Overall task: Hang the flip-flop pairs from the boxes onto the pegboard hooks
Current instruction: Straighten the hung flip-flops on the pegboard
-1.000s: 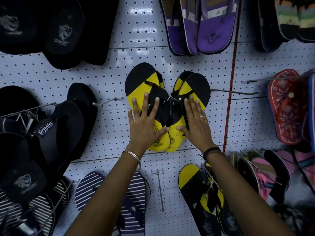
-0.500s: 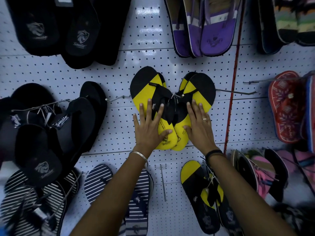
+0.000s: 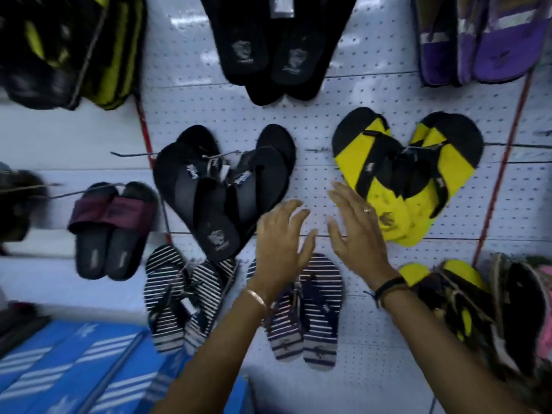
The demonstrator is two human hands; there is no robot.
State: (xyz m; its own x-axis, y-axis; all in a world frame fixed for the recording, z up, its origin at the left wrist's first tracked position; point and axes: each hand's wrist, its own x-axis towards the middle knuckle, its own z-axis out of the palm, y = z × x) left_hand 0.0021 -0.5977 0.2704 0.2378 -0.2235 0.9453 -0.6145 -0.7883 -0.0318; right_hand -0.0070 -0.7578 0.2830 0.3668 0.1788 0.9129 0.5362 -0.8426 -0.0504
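Note:
A yellow-and-black flip-flop pair (image 3: 406, 174) hangs on a hook of the white pegboard (image 3: 316, 186), right of centre. My left hand (image 3: 280, 243) and my right hand (image 3: 358, 231) are both off it, fingers spread, holding nothing, in front of the bare board just left of and below the pair. My right hand's fingers lie close to the pair's lower left edge. A bare hook (image 3: 316, 150) sticks out left of the yellow pair. Blue shoe boxes (image 3: 74, 363) lie at the bottom left.
Black flip-flops (image 3: 221, 192) hang left of my hands, another black pair (image 3: 277, 46) above, striped pairs (image 3: 307, 312) below, maroon slides (image 3: 110, 228) far left, purple ones (image 3: 484, 37) top right. More yellow-black and pink pairs crowd the lower right. A red strip (image 3: 501, 162) runs down the board.
Both hands have let go of the yellow-and-black pair and drawn back down and left. My view has swung left, bringing the black pairs and blue boxes into sight.

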